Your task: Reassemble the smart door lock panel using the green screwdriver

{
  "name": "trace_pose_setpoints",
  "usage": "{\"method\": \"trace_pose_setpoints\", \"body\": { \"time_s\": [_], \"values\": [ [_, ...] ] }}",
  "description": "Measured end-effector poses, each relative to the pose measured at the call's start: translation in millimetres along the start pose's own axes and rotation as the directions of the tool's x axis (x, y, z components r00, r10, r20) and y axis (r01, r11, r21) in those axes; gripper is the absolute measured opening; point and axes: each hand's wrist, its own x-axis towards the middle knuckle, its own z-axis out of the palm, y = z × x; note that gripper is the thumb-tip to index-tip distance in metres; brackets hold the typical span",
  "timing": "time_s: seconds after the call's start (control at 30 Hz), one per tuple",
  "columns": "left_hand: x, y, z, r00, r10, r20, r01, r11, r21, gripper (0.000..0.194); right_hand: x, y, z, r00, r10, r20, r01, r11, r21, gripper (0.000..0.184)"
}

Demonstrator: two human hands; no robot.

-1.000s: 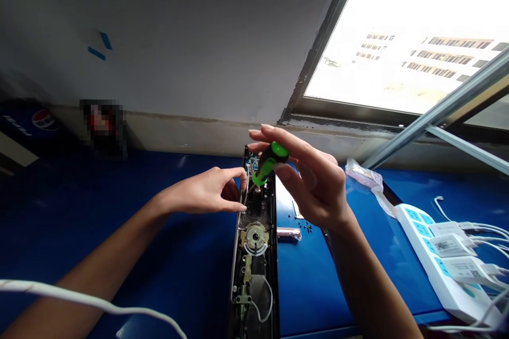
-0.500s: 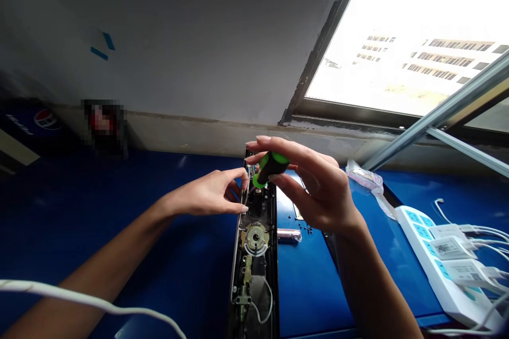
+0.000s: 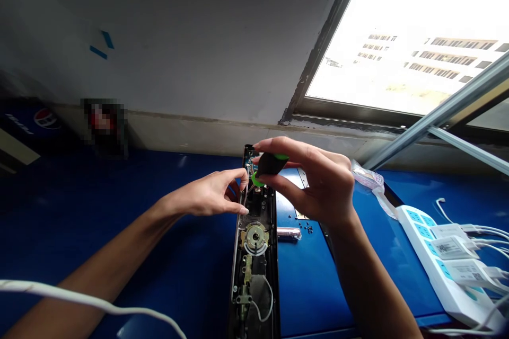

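Observation:
A long, dark door-lock body (image 3: 254,270) lies opened on the blue table, showing a round brass-and-steel cylinder mount, wiring and a circuit board (image 3: 250,160) at its far end. My left hand (image 3: 209,195) curves around the lock's left edge near the board, with fingertips on the metal. My right hand (image 3: 314,185) is shut on a black-and-green screwdriver (image 3: 271,164) just above the board. Its fingers hide most of the handle. The shaft and tip are hidden behind the green collar and my fingers.
Several small screws (image 3: 306,228) and a small metal cylinder (image 3: 288,233) lie right of the lock. Further right are a plastic bag (image 3: 368,180) and a white power strip (image 3: 441,259) with plugged-in chargers. A white cable (image 3: 79,296) crosses the near left. Metal rails (image 3: 457,100) slant across the window at upper right.
The screwdriver has turned in my right fingers, its handle now lying flatter and more covered by them. My right hand has shifted slightly right; my left hand stays at the lock's edge.

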Motion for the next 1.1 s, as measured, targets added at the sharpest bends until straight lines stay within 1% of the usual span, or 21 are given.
{"method": "trace_pose_setpoints", "body": {
  "time_s": [0.03,0.1,0.17,0.2,0.3,0.37,0.4,0.43,0.47,0.5,0.53,0.57,0.6,0.63,0.67,0.7,0.73,0.77,0.87,0.97,1.1],
  "values": [
    [0,-1,-0.1,1.000,-0.012,0.003,0.012,1.000,-0.006,0.046,-1,0,0,0.999,0.037,0.004,-0.037,0.999,0.000,0.059],
    [1,-3,-0.6,0.999,-0.032,0.018,0.032,0.999,-0.023,0.046,-1,1,1,0.993,0.106,0.049,-0.107,0.994,0.024,0.060],
    [1,-3,-1.9,0.999,-0.039,0.024,0.039,0.999,-0.022,0.044,-1,2,1,0.986,0.140,0.088,-0.145,0.988,0.049,0.059],
    [0,-2,-2.9,0.999,-0.045,0.020,0.045,0.999,-0.010,0.043,-1,3,1,0.986,0.142,0.089,-0.147,0.988,0.052,0.058],
    [-5,8,-5.8,0.995,-0.100,-0.018,0.101,0.989,0.104,0.045,2,2,-7,0.988,0.146,0.039,-0.148,0.988,0.040,0.054],
    [-8,20,-4.9,0.990,-0.125,-0.060,0.135,0.962,0.235,0.045,4,1,-20,0.987,0.164,0.004,-0.164,0.986,0.028,0.054],
    [-8,26,-2.7,0.991,-0.105,-0.084,0.126,0.947,0.296,0.041,4,-1,-29,0.988,0.152,0.011,-0.153,0.988,0.024,0.053],
    [-8,32,1.1,0.992,-0.054,-0.111,0.089,0.935,0.343,0.035,5,-2,-38,0.983,0.182,0.007,-0.182,0.983,-0.013,0.051],
    [-7,37,6.2,0.988,0.043,-0.145,0.019,0.916,0.400,0.030,4,-4,-48,0.978,0.207,0.015,-0.206,0.977,-0.052,0.049],
    [-4,41,12.7,0.971,0.165,-0.173,-0.065,0.878,0.473,0.025,4,-5,-58,0.974,0.224,0.031,-0.221,0.971,-0.088,0.047],
    [-1,43,20.2,0.948,0.271,-0.164,-0.147,0.835,0.530,0.021,3,-5,-67,0.956,0.283,0.081,-0.270,0.951,-0.149,0.042],
    [3,43,28.4,0.922,0.361,-0.136,-0.229,0.796,0.560,0.015,2,-5,-74,0.924,0.348,0.155,-0.312,0.925,-0.217,0.036],
    [8,42,36.7,0.898,0.431,-0.087,-0.308,0.757,0.576,0.012,1,-3,-81,0.871,0.427,0.243,-0.357,0.889,-0.286,0.032],
    [13,39,44.8,0.869,0.493,-0.043,-0.375,0.712,0.594,0.012,-1,-1,-86,0.799,0.507,0.324,-0.396,0.849,-0.350,0.031],
    [17,35,52.3,0.851,0.526,0.001,-0.415,0.670,0.615,0.013,-2,2,-90,0.717,0.580,0.387,-0.428,0.804,-0.413,0.031],
    [21,31,58.9,0.837,0.546,0.029,-0.431,0.626,0.650,0.016,-3,5,-92,0.649,0.640,0.411,-0.449,0.759,-0.471,0.031],
    [25,27,64.6,0.832,0.552,0.056,-0.436,0.589,0.680,0.017,-5,9,-94,0.599,0.679,0.424,-0.454,0.724,-0.519,0.032],
    [27,23,69.1,0.830,0.551,0.085,-0.442,0.559,0.702,0.019,-6,13,-95,0.577,0.696,0.428,-0.443,0.707,-0.552,0.033],
    [31,15,77.1,0.832,0.539,0.128,-0.449,0.521,0.726,0.025,-8,24,-96,0.580,0.703,0.411,-0.427,0.693,-0.582,0.037],
    [32,14,79.4,0.833,0.538,0.131,-0.450,0.520,0.725,0.025,-10,32,-95,0.589,0.681,0.435,-0.417,0.717,-0.558,0.037],
    [33,17,78.8,0.837,0.532,0.128,-0.449,0.534,0.717,0.024,-12,40,-92,0.585,0.664,0.466,-0.393,0.734,-0.554,0.038]
  ]
}}
